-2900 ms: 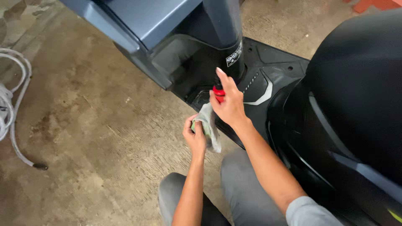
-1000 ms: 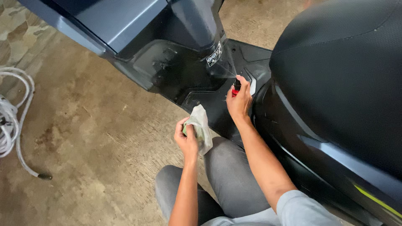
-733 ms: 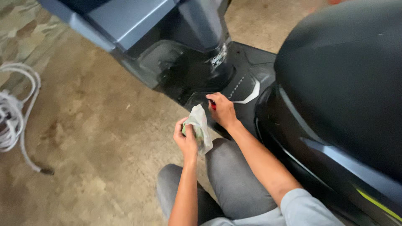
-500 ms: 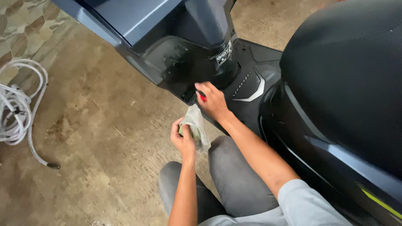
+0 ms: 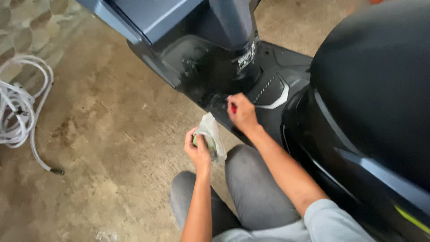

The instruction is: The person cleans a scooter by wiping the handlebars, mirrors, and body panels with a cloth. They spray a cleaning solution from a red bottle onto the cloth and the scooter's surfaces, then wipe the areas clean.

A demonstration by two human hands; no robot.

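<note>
Two hands at work: the right hand, fingers closed on a small red tool, presses the scooter footboard at its near left edge. Left hand grips a crumpled cloth nearby. Footboard looks dusty; cleaning appears incomplete.

Concrete floor: scooter, coiled white hose.

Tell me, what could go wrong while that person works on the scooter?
The small red thing pinched in the right hand might slip and fall off the scooter's black footboard edge. The bag in the left hand hangs loosely and could drop. The white hose coiled on the floor could trip someone.
</note>
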